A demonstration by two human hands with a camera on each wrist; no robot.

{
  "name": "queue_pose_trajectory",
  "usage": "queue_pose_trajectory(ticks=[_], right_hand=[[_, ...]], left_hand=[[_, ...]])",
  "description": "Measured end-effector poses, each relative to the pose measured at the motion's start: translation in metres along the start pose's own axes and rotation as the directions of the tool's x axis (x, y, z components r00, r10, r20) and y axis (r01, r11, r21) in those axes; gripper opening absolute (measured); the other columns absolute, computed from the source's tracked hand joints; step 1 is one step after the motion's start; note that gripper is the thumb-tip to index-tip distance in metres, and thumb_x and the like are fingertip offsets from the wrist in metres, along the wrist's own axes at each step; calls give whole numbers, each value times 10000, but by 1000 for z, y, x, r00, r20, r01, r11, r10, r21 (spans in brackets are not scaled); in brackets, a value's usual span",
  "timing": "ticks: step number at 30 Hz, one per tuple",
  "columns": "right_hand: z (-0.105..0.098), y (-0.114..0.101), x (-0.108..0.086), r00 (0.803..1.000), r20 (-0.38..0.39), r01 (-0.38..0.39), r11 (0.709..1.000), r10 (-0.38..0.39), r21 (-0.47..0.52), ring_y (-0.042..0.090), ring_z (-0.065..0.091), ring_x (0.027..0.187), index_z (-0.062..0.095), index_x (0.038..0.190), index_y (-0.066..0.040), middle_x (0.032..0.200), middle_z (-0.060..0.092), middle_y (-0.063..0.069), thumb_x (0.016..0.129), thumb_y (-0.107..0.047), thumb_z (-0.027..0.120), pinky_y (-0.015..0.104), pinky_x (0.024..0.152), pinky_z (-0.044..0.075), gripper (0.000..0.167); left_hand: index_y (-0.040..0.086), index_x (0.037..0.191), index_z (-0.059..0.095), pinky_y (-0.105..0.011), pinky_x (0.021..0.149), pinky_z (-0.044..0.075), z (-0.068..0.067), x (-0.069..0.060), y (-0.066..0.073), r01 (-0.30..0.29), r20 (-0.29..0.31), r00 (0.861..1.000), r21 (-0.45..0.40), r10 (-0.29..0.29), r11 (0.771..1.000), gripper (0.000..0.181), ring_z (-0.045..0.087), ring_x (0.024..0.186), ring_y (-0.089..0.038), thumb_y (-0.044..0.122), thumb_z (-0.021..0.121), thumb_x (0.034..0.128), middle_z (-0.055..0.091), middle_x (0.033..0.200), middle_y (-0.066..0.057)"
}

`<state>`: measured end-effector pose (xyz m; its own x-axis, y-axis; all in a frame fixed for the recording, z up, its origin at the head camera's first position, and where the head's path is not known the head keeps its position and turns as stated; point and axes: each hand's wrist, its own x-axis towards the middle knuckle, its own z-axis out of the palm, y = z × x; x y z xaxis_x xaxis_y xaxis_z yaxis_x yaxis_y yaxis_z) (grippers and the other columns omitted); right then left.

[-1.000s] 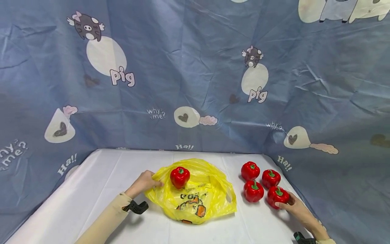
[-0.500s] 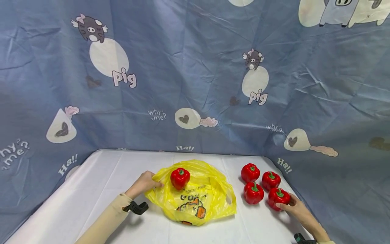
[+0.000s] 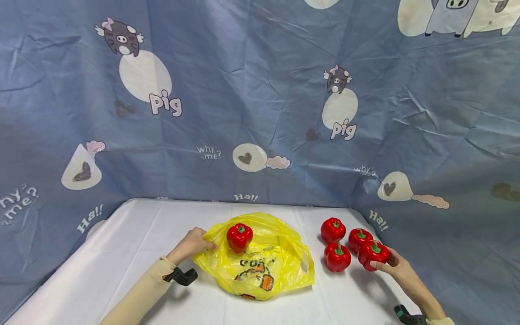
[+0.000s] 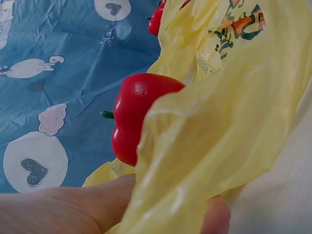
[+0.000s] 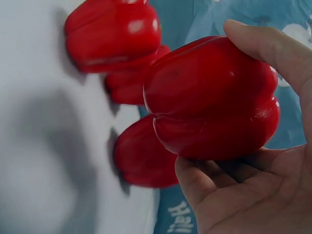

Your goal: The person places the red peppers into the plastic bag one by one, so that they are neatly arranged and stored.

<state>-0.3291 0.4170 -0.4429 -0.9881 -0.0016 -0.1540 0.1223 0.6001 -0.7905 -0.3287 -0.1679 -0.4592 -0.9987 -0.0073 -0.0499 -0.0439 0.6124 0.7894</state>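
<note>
Holding red pepper (image 5: pixel 212 97) between thumb (image 5: pixel 273 44), fingers (image 5: pixel 194 179): right hand (image 5: pixel 275 180).

The head view is bright and evenly lit. To the right of the yellow bag (image 3: pixel 292 271), the right hand (image 3: pixel 397 268) casts a soft shadow on the white table (image 3: pixel 345 302), and small glare spots shine on the red peppers (image 3: pixel 337 259). Both wrist views are dimmer and slightly soft.

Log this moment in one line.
left hand: grips yellow bag; right hand: holds red pepper off table; bag: one pepper inside; table: three peppers
</note>
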Motion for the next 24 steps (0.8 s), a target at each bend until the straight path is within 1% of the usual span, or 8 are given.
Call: queue_pose_trajectory(ticks=[2,6,8,12,14,16,19,24], right_hand=[[2,-6,-2,1000,0,23,1000,-23,7,412,396,1315,165,1478,40,1465,350,292,882,-443,649,531,1020,424,908],[8,-19,-4,997,6,74,997,-74,32,371,412,1308,193,1476,13,1458,374,263,881,-376,671,401,959,485,857],[12,-27,-4,995,7,100,994,-100,44,350,438,1290,208,1476,-1,1450,391,250,872,-352,687,358,927,503,847],[22,-42,-4,989,28,146,987,-148,73,340,448,1300,215,1488,-36,1459,395,226,864,-328,704,390,953,506,845],[26,-49,-5,984,42,169,982,-173,83,345,424,1329,207,1494,-49,1474,386,217,865,-316,704,403,976,492,845],[30,-55,-5,978,59,193,976,-200,98,361,392,1357,197,1498,-47,1486,374,220,869,-285,701,403,997,477,841],[38,-64,-5,974,68,211,972,-218,101,381,392,1358,192,1494,-28,1483,379,234,862,-283,707,407,996,476,855],[57,-82,-5,973,44,224,971,-228,81,385,492,1273,245,1475,-32,1418,454,250,819,-301,753,450,953,500,872]], left_hand=[[2,792,673,-261,509,480,0,1,0,5,0,1000,-1,-5,1000,186,568,534,-139,135,785,727,616,635,-52],[5,775,666,-255,503,466,0,1,0,8,0,1000,10,-8,1000,184,552,531,-137,136,784,724,604,628,-47],[5,768,664,-252,499,459,0,1,0,5,-2,1000,17,-5,1000,182,547,528,-136,134,783,722,600,623,-45],[13,752,658,-248,496,447,0,1,0,5,-9,1000,19,-5,1000,180,537,523,-134,136,787,722,587,612,-37],[14,744,655,-247,496,442,0,1,1,3,-8,1000,16,-3,1000,182,531,521,-133,136,788,723,581,609,-36],[14,741,653,-247,495,443,0,1,1,-4,-8,1000,14,4,1000,183,530,521,-131,134,790,723,580,608,-35],[15,740,655,-247,496,446,0,0,0,-8,-5,1000,11,8,1000,180,530,520,-131,132,791,724,584,607,-35],[18,739,652,-248,495,446,0,0,0,-12,-10,1000,24,12,1000,185,529,519,-130,138,792,721,577,606,-33]])
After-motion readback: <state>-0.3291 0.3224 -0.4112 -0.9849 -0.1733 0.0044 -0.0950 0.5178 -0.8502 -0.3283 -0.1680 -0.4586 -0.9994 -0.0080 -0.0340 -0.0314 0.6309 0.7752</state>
